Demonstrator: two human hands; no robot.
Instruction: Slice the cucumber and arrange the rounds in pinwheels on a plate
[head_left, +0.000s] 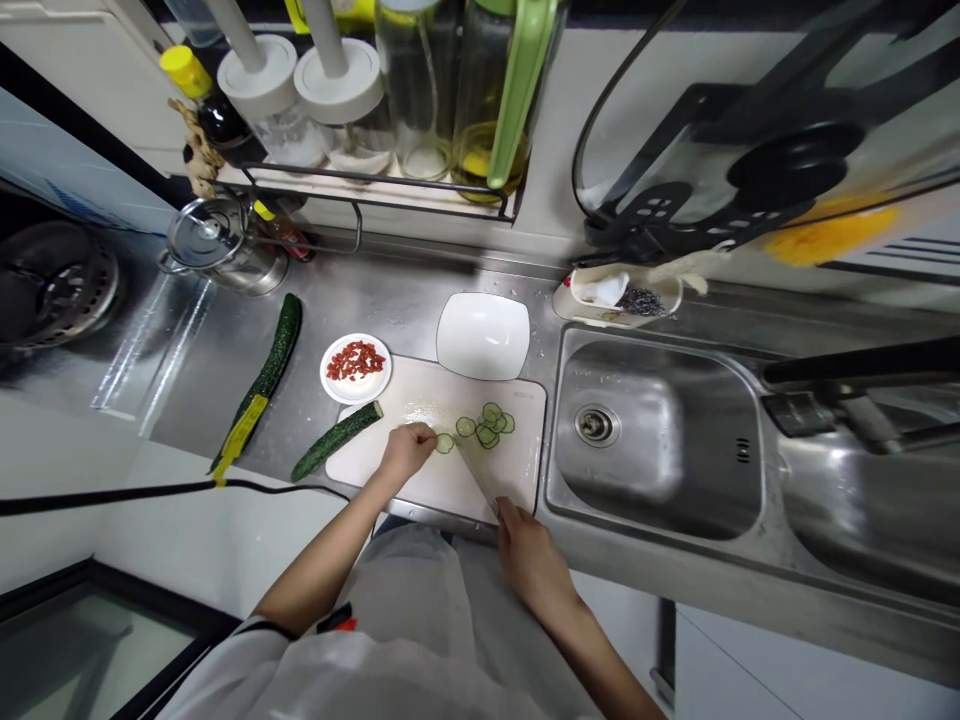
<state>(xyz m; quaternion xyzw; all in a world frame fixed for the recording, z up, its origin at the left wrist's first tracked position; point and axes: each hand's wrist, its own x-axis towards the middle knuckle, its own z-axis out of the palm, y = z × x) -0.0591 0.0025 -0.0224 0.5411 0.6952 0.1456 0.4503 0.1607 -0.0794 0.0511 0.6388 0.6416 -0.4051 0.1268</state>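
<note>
The left hand point(409, 452) reaches in from 7 o'clock over a white cutting board point(517, 475), its forearm slanting up toward 1 o'clock, knuckles uppermost and fingers curled. Its thumb and forefinger are pinched together on the edge of a thin cucumber slice point(444, 443) near the middle of the board. The right hand point(532, 555) comes in from 5 o'clock, its forearm leaning toward 11 o'clock and its fist wrapped round a knife point(478, 478) at the board's near edge; the handle is mostly hidden by the fingers. The blade points to 11 o'clock, its tip just beside the pinched slice. From the board's centre, a loose, overlapping pile of slices point(493, 424) lies at 3 o'clock. A partly cut cucumber point(337, 440) lies at 9 o'clock, its cut end on the board and aimed at 2 o'clock, its other end out past the edge. A small plate point(325, 386) of red pieces point(355, 359) sits at 10 o'clock, and a white squarish bowl point(484, 335) at 1 o'clock. Well out between 9 and 10 o'clock is a whole cucumber point(276, 368) with yellow tape point(241, 432) on its lower end; a steel sink point(675, 480) lies at 3 o'clock.
</note>
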